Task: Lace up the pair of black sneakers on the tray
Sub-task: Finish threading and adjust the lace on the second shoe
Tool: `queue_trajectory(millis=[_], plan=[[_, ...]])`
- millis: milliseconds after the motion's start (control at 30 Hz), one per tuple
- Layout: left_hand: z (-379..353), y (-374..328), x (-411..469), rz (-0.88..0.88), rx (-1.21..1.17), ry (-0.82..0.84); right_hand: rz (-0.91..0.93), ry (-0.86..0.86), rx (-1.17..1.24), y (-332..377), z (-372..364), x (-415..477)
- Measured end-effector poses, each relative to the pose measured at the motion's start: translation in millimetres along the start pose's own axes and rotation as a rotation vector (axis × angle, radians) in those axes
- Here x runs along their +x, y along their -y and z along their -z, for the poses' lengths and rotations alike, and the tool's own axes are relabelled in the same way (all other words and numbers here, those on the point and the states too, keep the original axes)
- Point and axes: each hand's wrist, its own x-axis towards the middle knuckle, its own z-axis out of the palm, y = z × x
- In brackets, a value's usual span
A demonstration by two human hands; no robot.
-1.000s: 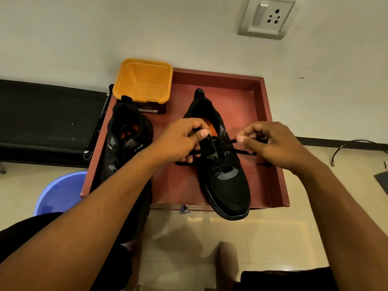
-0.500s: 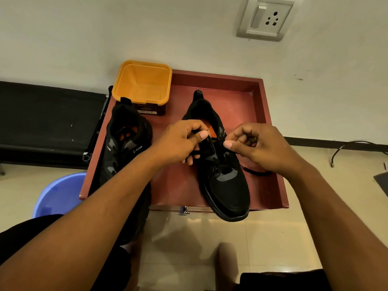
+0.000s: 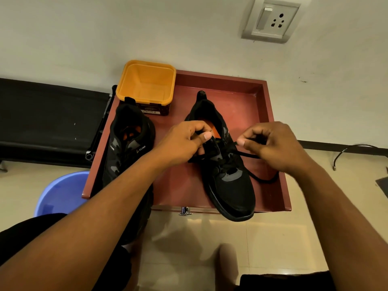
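Two black sneakers lie on a dark red tray. The right sneaker points its toe toward me, past the tray's near edge. My left hand grips the shoe's tongue and left lace at its top eyelets. My right hand pinches the black lace, which runs from the eyelets to my fingers and loops on the tray to the shoe's right. The left sneaker lies along the tray's left side, partly hidden under my left forearm.
An orange plastic tub stands at the tray's back left corner. A blue bucket sits on the floor at the left, below a black bench. A wall socket is at the upper right, a cable on the floor right.
My right hand moved in toward the shoe's eyelets, then drew back to the right with the lace. My left hand stayed on the shoe's tongue.
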Motion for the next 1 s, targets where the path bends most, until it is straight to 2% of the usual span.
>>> queue_trajectory(millis=[100,333,500,567,700,867,1000], plan=[[0.6,-1.0,-2.1,-0.009,0.007,-0.003,-0.072,-0.057,-0.007,-10.5,15.3,-0.2],[-2.2,-3.3,-2.3,-0.036,0.125,-0.050,-0.016,0.080,0.078,4.5,-2.7,-0.8],[5.9,-7.0,-3.8,-0.098,0.336,-0.049,-0.106,-0.071,-0.035,-11.7,21.1,-0.8],[10.4,-4.9,-2.6,-0.111,0.333,-0.043,-0.122,-0.013,0.033,-11.2,20.6,-3.8],[10.8,2.6,0.8,-0.134,0.291,-0.075,-0.009,0.103,0.083,3.8,-1.9,-3.4],[7.0,9.1,2.3,-0.148,0.295,-0.093,-0.039,-0.018,-0.051,-7.4,13.5,-1.3],[6.5,6.3,3.0,-0.148,0.329,-0.083,-0.089,0.059,0.053,-5.8,5.3,-5.3]])
